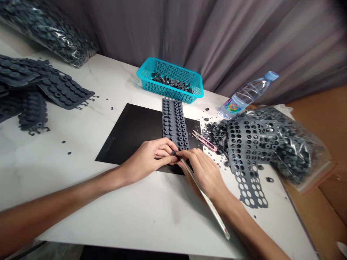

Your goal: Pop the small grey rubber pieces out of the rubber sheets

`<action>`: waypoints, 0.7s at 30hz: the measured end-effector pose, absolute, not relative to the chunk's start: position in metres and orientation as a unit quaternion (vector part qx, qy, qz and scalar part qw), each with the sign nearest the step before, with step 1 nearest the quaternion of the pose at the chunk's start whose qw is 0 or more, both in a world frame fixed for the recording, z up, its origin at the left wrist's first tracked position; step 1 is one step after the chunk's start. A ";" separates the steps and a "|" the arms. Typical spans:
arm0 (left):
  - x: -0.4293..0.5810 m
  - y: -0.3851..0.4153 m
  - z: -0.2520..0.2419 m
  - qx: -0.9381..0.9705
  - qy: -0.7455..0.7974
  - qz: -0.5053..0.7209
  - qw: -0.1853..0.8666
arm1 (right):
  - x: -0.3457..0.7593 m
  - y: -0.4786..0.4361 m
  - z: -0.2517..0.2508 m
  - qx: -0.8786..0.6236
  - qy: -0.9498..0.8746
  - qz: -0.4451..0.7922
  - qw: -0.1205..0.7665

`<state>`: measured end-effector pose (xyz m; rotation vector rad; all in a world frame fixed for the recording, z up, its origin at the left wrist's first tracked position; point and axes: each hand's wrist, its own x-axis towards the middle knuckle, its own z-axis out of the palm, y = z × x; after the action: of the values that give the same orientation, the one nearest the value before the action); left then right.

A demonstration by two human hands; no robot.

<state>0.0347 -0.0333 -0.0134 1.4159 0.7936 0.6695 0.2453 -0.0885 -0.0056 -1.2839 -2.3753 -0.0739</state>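
Observation:
My left hand (pixel 154 155) is closed, pinching a small dark rubber piece (pixel 175 153) between thumb and fingers. In my right hand (pixel 202 169) lies a long, thin, whitish tool (pixel 214 209); its near end slants toward the table's front edge. The tool's tip is hidden by the fingers at the rubber piece, so its kind does not show. Just beyond both hands, a moulded dark rubber sheet (pixel 175 122) with rows of round parts lies across a black mat (pixel 132 126). Pink-handled thread snips (pixel 204 141) rest right of the sheet.
A turquoise basket (pixel 169 88) with small dark parts stands at the back. To the right are a water bottle (pixel 244 95), a punched-out sheet (pixel 245 173) and a bag of parts (pixel 295 151). More rubber sheets (pixel 65 90) and another bag (pixel 54 30) lie left.

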 end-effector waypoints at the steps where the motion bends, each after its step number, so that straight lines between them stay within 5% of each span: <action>1: 0.035 -0.034 -0.013 0.619 0.346 0.293 0.641 | 0.245 -0.089 -0.007 -0.470 -0.855 -0.025 0.219; 21: 0.034 -0.033 -0.019 0.600 0.346 0.300 0.655 | 0.258 -0.084 0.014 -0.439 -0.814 0.179 0.336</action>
<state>0.0341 -0.0330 -0.0194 1.3609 0.7853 0.6807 0.2582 -0.0839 0.0137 -1.1450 -2.1215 0.4679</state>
